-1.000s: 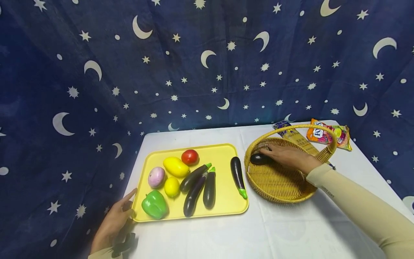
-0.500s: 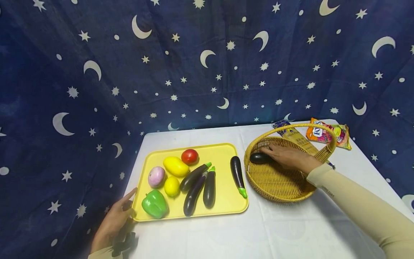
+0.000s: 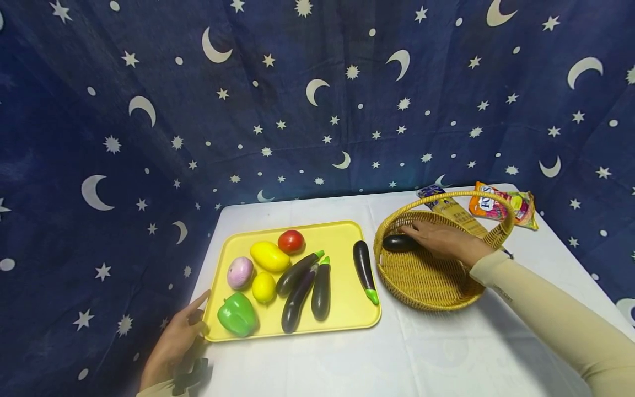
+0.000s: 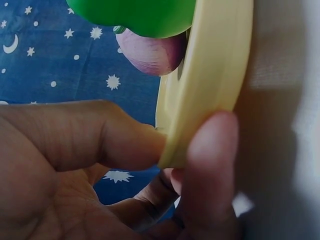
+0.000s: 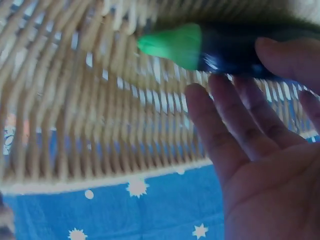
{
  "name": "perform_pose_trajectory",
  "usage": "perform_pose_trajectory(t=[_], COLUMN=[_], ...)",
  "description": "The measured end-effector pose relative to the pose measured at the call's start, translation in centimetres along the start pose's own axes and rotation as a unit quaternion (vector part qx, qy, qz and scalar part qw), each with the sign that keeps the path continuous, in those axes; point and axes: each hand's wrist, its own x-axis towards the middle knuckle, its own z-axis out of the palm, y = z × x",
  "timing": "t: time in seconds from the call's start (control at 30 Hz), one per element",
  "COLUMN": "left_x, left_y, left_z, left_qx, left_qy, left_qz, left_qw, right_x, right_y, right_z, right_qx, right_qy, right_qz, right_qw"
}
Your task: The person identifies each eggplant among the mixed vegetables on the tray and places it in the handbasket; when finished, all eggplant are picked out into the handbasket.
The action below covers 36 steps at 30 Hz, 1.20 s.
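At the lower left in the head view, my left hand (image 3: 175, 336) pinches the near-left corner of a yellow tray (image 3: 342, 237). The left wrist view has the thumb on the tray's rim (image 4: 215, 60) and a fingertip against its outer side. My right hand (image 3: 436, 240) reaches into a wicker basket (image 3: 426, 286) and holds a dark eggplant (image 3: 397, 243) lying against its far-left wall. In the right wrist view the thumb overlaps the eggplant (image 5: 227, 47) and the fingertips meet its lower edge; its green stem end points left.
On the tray lie a green bell pepper (image 3: 237, 314), purple onion (image 3: 240, 273), tomato (image 3: 291, 241), mango (image 3: 269, 256), lemon (image 3: 263, 287) and several eggplants (image 3: 321, 292); one eggplant (image 3: 364, 267) lies by the right rim. Snack packets (image 3: 521, 208) lie behind the arched basket handle (image 3: 446, 194).
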Motion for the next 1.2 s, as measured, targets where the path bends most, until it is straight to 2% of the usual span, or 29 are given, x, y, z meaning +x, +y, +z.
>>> perform_pose_trajectory(t=[0.13, 0.3, 0.47, 0.6, 0.7, 0.8, 0.9, 1.0, 1.2], left_x=[0.1, 0.0, -0.3, -0.5, -0.4, -0.2, -0.1, -0.1, -0.5], left_y=[0.1, 0.1, 0.0, 0.1, 0.1, -0.1, -0.2, -0.3, 0.0], left_z=[0.0, 0.1, 0.1, 0.0, 0.0, -0.1, -0.1, 0.0, -0.2], left_qx=[0.004, -0.01, -0.027, -0.029, -0.034, -0.037, -0.031, -0.029, -0.043], left_qy=[0.001, 0.002, -0.001, -0.003, -0.005, -0.004, -0.002, -0.002, -0.008], left_qz=[-0.006, 0.0, 0.005, -0.001, 0.001, 0.006, 0.008, 0.008, 0.0], left_qw=[1.0, 0.9999, 0.9996, 0.9996, 0.9994, 0.9993, 0.9995, 0.9995, 0.999], right_x=[-0.5, -2.1, -4.4, -5.9, -6.4, -6.1, -5.1, -3.8, -1.6], right_y=[-1.7, -3.0, -4.8, -7.5, -9.7, -11.9, -14.2, -16.2, -19.1], right_z=[-2.6, -5.0, -6.7, -7.6, -8.0, -8.2, -8.0, -7.4, -5.7], right_qx=[0.02, 0.036, 0.035, 0.03, 0.057, 0.098, 0.127, 0.134, 0.141], right_qy=[-0.014, 0.034, 0.125, 0.228, 0.29, 0.315, 0.317, 0.314, 0.296], right_qz=[0.044, 0.075, 0.061, 0.052, 0.029, -0.017, -0.069, -0.11, -0.146], right_qw=[0.9987, 0.996, 0.9897, 0.9718, 0.955, 0.9437, 0.9374, 0.9334, 0.9334])
